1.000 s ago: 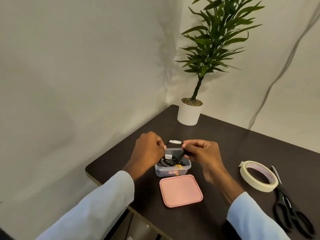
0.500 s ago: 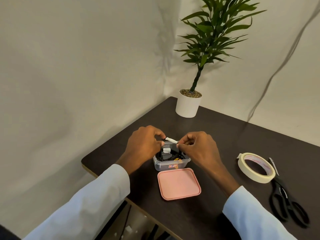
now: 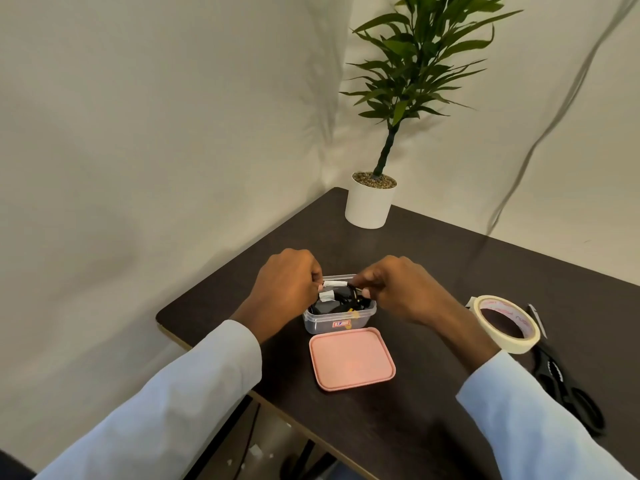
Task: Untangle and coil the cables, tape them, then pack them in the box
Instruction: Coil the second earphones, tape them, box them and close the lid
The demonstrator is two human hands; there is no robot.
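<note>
A small clear plastic box (image 3: 337,323) stands on the dark table (image 3: 433,271) between my hands. Inside lie black coiled cables (image 3: 341,302) with white tape strips on them. A taped black coil (image 3: 335,284) sits at the box's rim. My left hand (image 3: 289,289) pinches its left end and my right hand (image 3: 398,289) pinches its right side, both with curled fingers. The pink lid (image 3: 351,358) lies flat just in front of the box.
A roll of masking tape (image 3: 507,323) lies to the right, with black scissors (image 3: 568,386) beside it near the table's right side. A potted plant (image 3: 372,199) stands at the far corner. The table's left edge runs close to the box.
Both hands have lowered the taped coil from above the box down to its rim, and they have drawn closer over the box.
</note>
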